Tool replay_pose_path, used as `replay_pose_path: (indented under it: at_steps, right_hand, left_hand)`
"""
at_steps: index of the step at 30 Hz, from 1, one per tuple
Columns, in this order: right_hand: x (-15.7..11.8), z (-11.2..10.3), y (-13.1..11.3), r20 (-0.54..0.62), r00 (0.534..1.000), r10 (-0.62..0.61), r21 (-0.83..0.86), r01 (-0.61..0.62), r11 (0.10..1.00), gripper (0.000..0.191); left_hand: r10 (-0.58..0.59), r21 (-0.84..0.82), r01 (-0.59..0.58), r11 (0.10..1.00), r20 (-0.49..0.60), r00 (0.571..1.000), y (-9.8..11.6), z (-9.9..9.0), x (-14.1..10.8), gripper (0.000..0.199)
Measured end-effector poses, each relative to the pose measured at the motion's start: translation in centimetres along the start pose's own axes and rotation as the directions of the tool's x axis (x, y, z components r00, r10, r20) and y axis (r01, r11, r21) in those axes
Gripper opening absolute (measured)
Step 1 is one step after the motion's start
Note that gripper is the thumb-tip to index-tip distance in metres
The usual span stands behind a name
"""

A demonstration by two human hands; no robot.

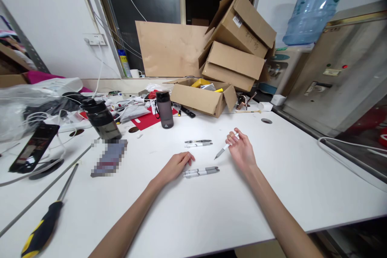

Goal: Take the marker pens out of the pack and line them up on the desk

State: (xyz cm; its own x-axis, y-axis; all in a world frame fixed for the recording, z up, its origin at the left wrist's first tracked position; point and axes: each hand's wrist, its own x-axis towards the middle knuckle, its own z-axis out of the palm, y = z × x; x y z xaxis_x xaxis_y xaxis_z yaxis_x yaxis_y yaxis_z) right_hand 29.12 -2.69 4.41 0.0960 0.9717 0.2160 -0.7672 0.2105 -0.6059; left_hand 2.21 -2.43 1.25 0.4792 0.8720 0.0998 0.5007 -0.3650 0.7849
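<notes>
A white pen with a grey grip [223, 150] is held in my right hand [241, 149], its tip pointing down and left above the white table [290, 177]. My left hand [178, 165] rests on the table with its fingers curled together; whether anything is between them cannot be made out. Just right of its fingertips lie white pens with grey grips [201, 172], side by side. Farther back lie a dark clear pen [198, 141] and a white pen [198, 145], roughly parallel.
Behind are a dark bottle [165, 111], an open cardboard box [202, 98] and a red sheet [146, 119]. At the left are a black bottle [101, 119], a phone [34, 147], cables and a screwdriver [50, 213]. A metal cabinet [338, 68] stands right.
</notes>
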Motion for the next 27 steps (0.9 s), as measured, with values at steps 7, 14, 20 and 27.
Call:
replay_pose_path:
  at_steps: [7,14,20,27]
  right_hand:
    - [-0.03,-0.01,-0.01,-0.013,1.000,0.004,-0.031,-0.005,1.000,0.005]
    - [0.01,0.01,0.07,-0.003,1.000,-0.002,0.004,0.002,1.000,0.005]
    - [-0.20,0.31,-0.14,0.007,1.000,-0.031,-0.050,0.031,0.998,0.009]
    - [-0.20,0.19,-0.06,-0.003,1.000,-0.007,-0.020,0.007,1.000,0.003]
  left_hand:
    - [0.004,0.006,-0.004,1.000,-0.009,1.000,0.06,0.01,-0.01,0.052]
    - [0.005,0.014,-0.004,1.000,-0.006,1.000,0.25,-0.07,-0.08,0.052]
    - [0.002,0.012,-0.002,1.000,0.001,1.000,0.28,-0.09,-0.12,0.053]
    - [0.002,0.007,-0.002,1.000,0.004,1.000,0.15,-0.06,-0.05,0.052]
